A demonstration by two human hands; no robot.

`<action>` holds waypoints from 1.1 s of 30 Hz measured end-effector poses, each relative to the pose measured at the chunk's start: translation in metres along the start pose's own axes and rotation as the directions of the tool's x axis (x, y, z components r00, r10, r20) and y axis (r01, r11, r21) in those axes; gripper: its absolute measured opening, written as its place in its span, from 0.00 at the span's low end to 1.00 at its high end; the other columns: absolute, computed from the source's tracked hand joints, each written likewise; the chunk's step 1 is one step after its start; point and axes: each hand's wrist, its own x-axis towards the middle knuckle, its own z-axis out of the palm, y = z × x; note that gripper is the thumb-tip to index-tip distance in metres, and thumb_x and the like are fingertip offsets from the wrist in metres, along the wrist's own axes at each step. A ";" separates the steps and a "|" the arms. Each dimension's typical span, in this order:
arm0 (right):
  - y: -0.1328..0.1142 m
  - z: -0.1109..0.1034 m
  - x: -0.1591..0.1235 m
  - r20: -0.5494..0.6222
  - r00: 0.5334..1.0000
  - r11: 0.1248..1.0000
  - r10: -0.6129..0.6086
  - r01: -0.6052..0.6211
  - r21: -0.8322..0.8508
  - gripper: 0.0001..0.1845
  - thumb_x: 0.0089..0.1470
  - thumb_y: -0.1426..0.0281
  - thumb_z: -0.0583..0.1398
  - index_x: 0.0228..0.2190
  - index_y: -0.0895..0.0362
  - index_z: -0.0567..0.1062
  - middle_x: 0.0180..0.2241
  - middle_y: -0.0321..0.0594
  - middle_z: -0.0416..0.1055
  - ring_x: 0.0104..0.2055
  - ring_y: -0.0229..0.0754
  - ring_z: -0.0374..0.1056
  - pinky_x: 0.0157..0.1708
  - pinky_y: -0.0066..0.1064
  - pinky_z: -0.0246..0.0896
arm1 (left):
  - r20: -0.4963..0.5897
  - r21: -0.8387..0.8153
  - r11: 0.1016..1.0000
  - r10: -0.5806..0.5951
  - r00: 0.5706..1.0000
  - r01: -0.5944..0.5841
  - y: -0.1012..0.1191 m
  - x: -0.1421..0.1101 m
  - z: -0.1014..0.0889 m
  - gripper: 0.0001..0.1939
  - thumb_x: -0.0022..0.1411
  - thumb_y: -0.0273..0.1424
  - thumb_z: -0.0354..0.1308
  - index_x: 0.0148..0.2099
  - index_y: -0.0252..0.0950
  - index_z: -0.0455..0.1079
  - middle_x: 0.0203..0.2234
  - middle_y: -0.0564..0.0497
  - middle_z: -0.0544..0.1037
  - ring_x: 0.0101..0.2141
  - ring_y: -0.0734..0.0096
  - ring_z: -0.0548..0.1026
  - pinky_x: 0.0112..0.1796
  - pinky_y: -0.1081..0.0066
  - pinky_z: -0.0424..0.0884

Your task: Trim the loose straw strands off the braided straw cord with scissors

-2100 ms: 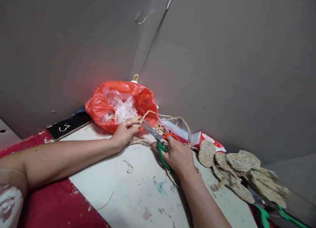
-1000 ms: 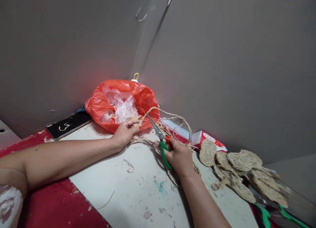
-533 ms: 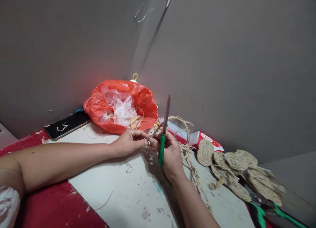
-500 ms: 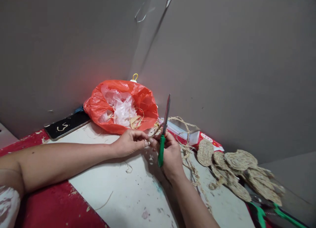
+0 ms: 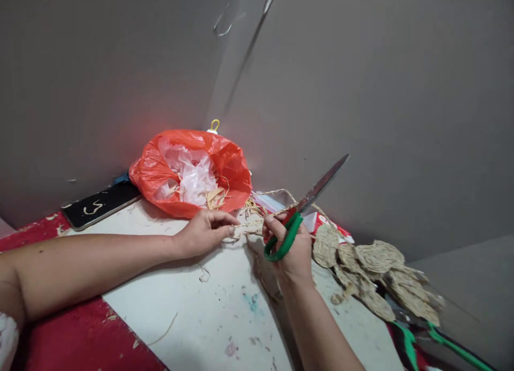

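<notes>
Green-handled scissors (image 5: 286,241) are in my right hand (image 5: 295,253), their blades pointing up and to the right. The thumb and fingers of that hand also pinch a braided straw cord (image 5: 277,217). Facing it, my left hand (image 5: 204,233) pinches a part of the cord between thumb and fingers. The cord stretches across the gap between both hands, and another length loops up behind the scissors. Part of it is hidden behind my right hand.
A red plastic bag (image 5: 160,199) with white plastic and straw scraps stands at the back. A black phone (image 5: 100,205) lies left. Several coiled straw pieces (image 5: 379,257) are piled right, beside a red and white box (image 5: 321,221). Green handles (image 5: 453,347) show lower right.
My right hand has moved right, away from my left, drawing the cord between them. The scissors have tilted from upright to pointing up and right.
</notes>
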 end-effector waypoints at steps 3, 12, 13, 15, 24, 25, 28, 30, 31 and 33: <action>0.000 0.004 -0.003 0.005 0.999 1.000 0.032 -0.032 0.001 0.21 0.34 0.64 0.69 0.27 0.55 0.65 0.17 0.27 0.65 0.17 0.31 0.60 0.17 0.23 0.55 | -0.005 0.077 0.996 0.047 0.999 -0.047 -0.001 -0.002 0.000 0.12 0.55 0.28 0.58 0.42 0.33 0.76 0.28 0.49 0.78 0.28 0.74 0.71 0.32 0.73 0.66; 0.003 0.007 -0.010 0.072 0.994 0.994 0.086 -0.081 -0.078 0.22 0.35 0.61 0.69 0.29 0.55 0.65 0.16 0.26 0.63 0.16 0.30 0.57 0.15 0.21 0.52 | 0.116 0.122 0.990 0.050 0.992 -0.064 -0.001 -0.003 0.003 0.09 0.56 0.29 0.56 0.34 0.34 0.77 0.29 0.49 0.78 0.31 0.72 0.72 0.33 0.73 0.65; 0.004 0.006 -0.009 0.088 0.991 0.992 0.100 -0.092 -0.088 0.22 0.36 0.61 0.69 0.29 0.55 0.65 0.16 0.26 0.63 0.15 0.30 0.57 0.14 0.21 0.51 | 0.116 0.100 0.994 0.040 0.992 -0.052 -0.001 -0.002 0.003 0.08 0.56 0.30 0.55 0.32 0.33 0.76 0.27 0.50 0.77 0.28 0.74 0.70 0.31 0.74 0.64; 0.007 0.002 -0.006 0.129 0.984 0.986 0.125 -0.110 -0.122 0.21 0.39 0.58 0.68 0.27 0.54 0.64 0.15 0.25 0.62 0.15 0.30 0.55 0.14 0.22 0.49 | 0.064 0.016 1.000 -0.024 0.998 0.023 -0.002 0.001 0.002 0.09 0.57 0.32 0.55 0.30 0.32 0.73 0.20 0.54 0.71 0.22 0.79 0.65 0.25 0.77 0.59; 0.010 -0.020 0.013 0.227 0.974 0.828 -0.029 0.150 -0.540 0.25 0.40 0.47 0.62 0.24 0.55 0.66 0.17 0.29 0.59 0.20 0.34 0.56 0.20 0.26 0.52 | -0.099 -0.341 0.916 -0.258 0.961 0.211 0.005 0.010 -0.002 0.09 0.56 0.35 0.59 0.33 0.32 0.69 0.11 0.61 0.59 0.13 0.84 0.52 0.18 0.77 0.47; 0.009 -0.021 0.014 0.251 0.966 0.789 -0.052 0.194 -0.583 0.25 0.40 0.47 0.62 0.23 0.56 0.66 0.18 0.30 0.59 0.21 0.35 0.56 0.21 0.27 0.52 | -0.096 -0.356 0.908 -0.269 0.958 0.220 0.005 0.010 -0.002 0.09 0.56 0.35 0.59 0.33 0.32 0.69 0.11 0.61 0.59 0.13 0.84 0.52 0.18 0.77 0.46; 0.007 -0.025 0.013 0.361 0.929 0.630 -0.082 0.329 -0.703 0.22 0.44 0.48 0.59 0.23 0.55 0.65 0.19 0.30 0.59 0.22 0.35 0.56 0.23 0.27 0.51 | -0.099 -0.387 0.888 -0.307 0.947 0.248 0.006 0.010 -0.003 0.08 0.57 0.34 0.58 0.31 0.34 0.66 0.11 0.62 0.58 0.11 0.85 0.48 0.16 0.76 0.42; 0.007 -0.026 0.011 0.419 0.906 0.489 -0.063 0.394 -0.778 0.19 0.47 0.50 0.57 0.25 0.54 0.65 0.19 0.30 0.61 0.22 0.36 0.57 0.24 0.27 0.51 | -0.109 -0.395 0.881 -0.325 0.939 0.259 0.004 0.011 -0.004 0.09 0.59 0.34 0.57 0.31 0.35 0.64 0.11 0.63 0.58 0.10 0.86 0.46 0.16 0.76 0.39; 0.006 -0.027 0.010 0.437 0.899 0.415 -0.042 0.413 -0.810 0.18 0.48 0.52 0.56 0.27 0.53 0.65 0.20 0.31 0.62 0.22 0.37 0.59 0.24 0.28 0.50 | -0.114 -0.396 0.880 -0.329 0.937 0.261 0.004 0.011 -0.004 0.09 0.59 0.34 0.56 0.31 0.35 0.63 0.11 0.63 0.58 0.10 0.86 0.45 0.15 0.76 0.38; 0.005 -0.027 0.008 0.452 0.892 0.276 -0.008 0.436 -0.857 0.16 0.49 0.53 0.55 0.31 0.53 0.66 0.22 0.33 0.66 0.24 0.40 0.62 0.25 0.28 0.50 | -0.122 -0.396 0.881 -0.330 0.936 0.259 0.003 0.012 -0.005 0.10 0.60 0.36 0.56 0.31 0.35 0.63 0.12 0.63 0.58 0.10 0.87 0.45 0.15 0.76 0.38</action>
